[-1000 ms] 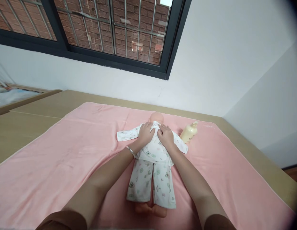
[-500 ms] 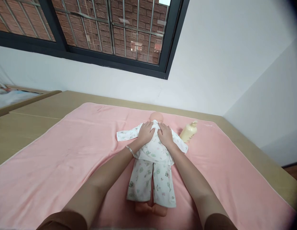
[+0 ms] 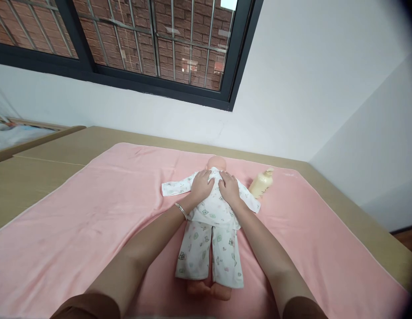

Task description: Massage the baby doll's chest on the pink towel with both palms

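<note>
A baby doll point(image 3: 211, 230) in white patterned pyjamas lies on a pink blanket point(image 3: 93, 212), head point(image 3: 216, 162) away from me, bare feet towards me. My left hand point(image 3: 201, 185) rests flat on the doll's left shoulder, fingers spread and pointing at the collar. A thin bracelet circles that wrist. My right hand point(image 3: 229, 188) lies flat on the other shoulder, fingers apart. The two hands almost meet at the neck of the shirt. Neither hand grips anything that I can see.
A cream pump bottle point(image 3: 261, 183) lies on the blanket just right of the doll's sleeve. The blanket covers a beige surface point(image 3: 43, 155) against a white wall, with a barred window point(image 3: 152, 40) above. The surface's right edge point(image 3: 368, 230) drops off to a wooden floor.
</note>
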A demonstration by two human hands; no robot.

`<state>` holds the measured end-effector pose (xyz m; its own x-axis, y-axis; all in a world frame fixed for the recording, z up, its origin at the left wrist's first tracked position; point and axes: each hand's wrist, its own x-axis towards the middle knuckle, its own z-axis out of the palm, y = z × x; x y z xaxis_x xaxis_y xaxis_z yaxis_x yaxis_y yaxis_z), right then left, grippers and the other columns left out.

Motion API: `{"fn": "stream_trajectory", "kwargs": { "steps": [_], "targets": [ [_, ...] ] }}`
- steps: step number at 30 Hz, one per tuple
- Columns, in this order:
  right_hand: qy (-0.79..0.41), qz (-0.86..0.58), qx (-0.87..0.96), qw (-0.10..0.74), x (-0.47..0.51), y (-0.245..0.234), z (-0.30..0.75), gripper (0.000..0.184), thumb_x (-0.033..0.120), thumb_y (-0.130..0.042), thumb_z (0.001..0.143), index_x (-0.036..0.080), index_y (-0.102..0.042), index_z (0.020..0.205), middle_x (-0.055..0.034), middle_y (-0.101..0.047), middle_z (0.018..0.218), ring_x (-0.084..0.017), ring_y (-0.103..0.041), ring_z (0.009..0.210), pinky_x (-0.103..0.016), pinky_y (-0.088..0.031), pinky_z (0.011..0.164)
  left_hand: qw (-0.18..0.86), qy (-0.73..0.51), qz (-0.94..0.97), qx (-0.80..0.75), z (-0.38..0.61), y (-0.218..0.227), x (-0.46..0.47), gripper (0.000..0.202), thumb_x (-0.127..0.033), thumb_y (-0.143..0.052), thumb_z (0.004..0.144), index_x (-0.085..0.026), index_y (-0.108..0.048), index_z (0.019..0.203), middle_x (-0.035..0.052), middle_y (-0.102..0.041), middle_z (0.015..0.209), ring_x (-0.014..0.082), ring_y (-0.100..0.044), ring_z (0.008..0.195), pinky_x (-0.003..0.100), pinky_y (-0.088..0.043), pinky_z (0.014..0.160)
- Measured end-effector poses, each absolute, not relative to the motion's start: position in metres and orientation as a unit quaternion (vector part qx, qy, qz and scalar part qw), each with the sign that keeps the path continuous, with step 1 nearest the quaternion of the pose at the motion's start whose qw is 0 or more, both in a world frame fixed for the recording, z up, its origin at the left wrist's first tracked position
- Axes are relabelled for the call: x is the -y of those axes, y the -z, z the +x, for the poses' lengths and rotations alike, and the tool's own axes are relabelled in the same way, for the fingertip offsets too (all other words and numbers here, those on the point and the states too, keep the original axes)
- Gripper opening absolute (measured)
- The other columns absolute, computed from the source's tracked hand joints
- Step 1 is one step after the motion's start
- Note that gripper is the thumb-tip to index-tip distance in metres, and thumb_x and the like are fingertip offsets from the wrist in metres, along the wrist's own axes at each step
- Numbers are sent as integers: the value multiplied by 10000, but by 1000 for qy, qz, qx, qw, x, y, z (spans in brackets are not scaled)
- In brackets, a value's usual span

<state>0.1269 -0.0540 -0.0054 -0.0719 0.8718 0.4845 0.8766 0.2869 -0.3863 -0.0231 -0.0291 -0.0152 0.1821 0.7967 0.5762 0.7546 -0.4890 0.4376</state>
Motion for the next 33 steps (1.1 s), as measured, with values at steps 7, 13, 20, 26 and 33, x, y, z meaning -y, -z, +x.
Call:
{"fn": "stream_trajectory", "kwargs": {
  "steps": [7, 13, 20, 26, 33],
  "targets": [
    [25, -597, 719, 354, 58, 8, 125, 392, 226, -419, 917, 190, -663, 1222, -77, -636, 1315, -228, -522, 1290, -406, -294, 1159, 33, -396, 769, -500, -24, 13, 30, 324, -262, -482, 905, -163, -623, 1178, 99, -669, 1225, 258, -596, 1155, 425, -463, 1038],
    [47, -637, 679, 362, 67, 7, 121, 352, 290, -433, 932, 214, -682, 1169, -75, -678, 1232, -240, -575, 1212, -357, -408, 1055, 22, -413, 758, -505, -23, 11, 38, 292, -252, -444, 922, -180, -663, 1101, 86, -694, 1174, 242, -609, 1134, 404, -472, 1031],
    [4, -597, 745, 298, 52, 4, 128, 483, 195, -367, 922, 163, -533, 1374, -107, -502, 1460, -271, -405, 1391, -506, -249, 1171, 21, -385, 769, -511, -23, 17, 27, 362, -288, -460, 920, -159, -597, 1228, 113, -639, 1272, 269, -553, 1229, 449, -424, 1088],
    [26, -602, 720, 344, 55, 9, 126, 404, 230, -422, 908, 190, -660, 1232, -71, -634, 1321, -227, -533, 1290, -428, -291, 1174, 37, -407, 754, -514, -23, 15, 31, 322, -272, -483, 902, -177, -639, 1168, 97, -673, 1216, 254, -590, 1177, 423, -460, 1063],
    [66, -614, 714, 330, 59, 6, 124, 366, 265, -450, 911, 216, -673, 1198, -78, -665, 1270, -236, -584, 1220, -386, -373, 1108, 29, -425, 737, -525, -23, 13, 40, 315, -279, -488, 902, -173, -668, 1138, 95, -686, 1207, 254, -587, 1201, 423, -450, 1086]
  ]
}}
